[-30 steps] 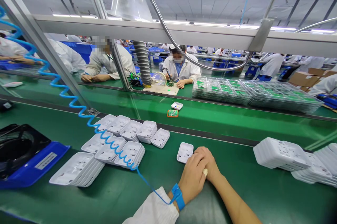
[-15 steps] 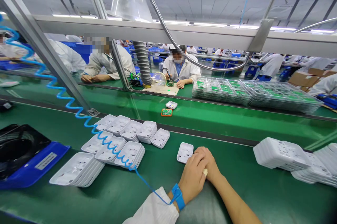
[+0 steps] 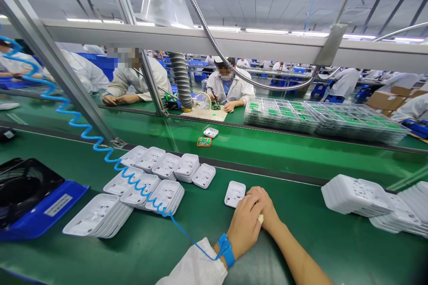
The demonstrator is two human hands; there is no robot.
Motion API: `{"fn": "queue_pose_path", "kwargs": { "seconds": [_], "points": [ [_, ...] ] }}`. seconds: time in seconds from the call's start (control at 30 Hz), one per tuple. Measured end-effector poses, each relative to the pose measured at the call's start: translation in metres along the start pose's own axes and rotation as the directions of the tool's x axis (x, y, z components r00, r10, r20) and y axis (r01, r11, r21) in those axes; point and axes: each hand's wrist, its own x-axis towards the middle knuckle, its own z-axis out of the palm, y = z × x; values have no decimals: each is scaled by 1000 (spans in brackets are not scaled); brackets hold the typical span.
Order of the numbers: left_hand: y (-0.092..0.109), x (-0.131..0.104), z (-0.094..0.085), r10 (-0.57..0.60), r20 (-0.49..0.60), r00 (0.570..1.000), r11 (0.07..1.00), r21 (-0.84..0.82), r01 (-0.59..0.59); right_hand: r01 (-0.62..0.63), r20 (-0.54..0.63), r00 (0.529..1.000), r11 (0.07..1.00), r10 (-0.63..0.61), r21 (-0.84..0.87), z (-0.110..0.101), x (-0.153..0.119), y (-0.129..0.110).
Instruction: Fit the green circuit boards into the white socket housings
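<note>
My left hand (image 3: pixel 246 216) wears a blue wrist strap (image 3: pixel 226 249) with a coiled blue cord. Its fingers are folded over my right hand (image 3: pixel 267 208), and the two rest together on the green bench. Most of the right hand's fingers are hidden underneath. A small pale-yellow piece (image 3: pixel 260 219) shows where the hands meet; it looks like a finger cover. Just beyond the left fingers a single white plastic housing (image 3: pixel 235 193) lies flat, cut-outs visible.
Stacked white housings (image 3: pixel 96 213) stand on the left, with more tilted stacks (image 3: pixel 357 196) on the right. A green circuit board (image 3: pixel 204 142) and a small white housing (image 3: pixel 211 132) lie on the green belt (image 3: pixel 284 153). A black fan (image 3: pixel 26 191) is far left. Across the belt, a person (image 3: pixel 229 84) works.
On the belt, the circuit board and small white housing have shifted a little to the left. The coiled cord has swayed slightly. Both my hands have stayed where they were.
</note>
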Motion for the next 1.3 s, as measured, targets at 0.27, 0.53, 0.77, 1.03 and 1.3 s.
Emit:
{"fn": "queue_pose_path", "kwargs": {
  "seconds": [0.27,0.53,0.77,1.03,1.3],
  "points": [
    [-1,0,0,-2,1,1000,1000,0,2,-14,-2,1000,1000,14,-14,4,0,4],
    [1,1,-1,5,-17,1000,1000,4,-5,-27,8,1000,1000,27,-5,3,1,4],
    [1,0,-1,11,-16,1000,1000,-2,-11,-26,-9,1000,1000,26,16,1,0,2],
    [2,1,-1,9,-27,1000,1000,3,-9,-8,-22,1000,1000,7,-11,4,1,5],
    [2,0,-1,8,-24,1000,1000,4,-8,-13,-15,1000,1000,13,-7,6,0,7]
  ]
}}
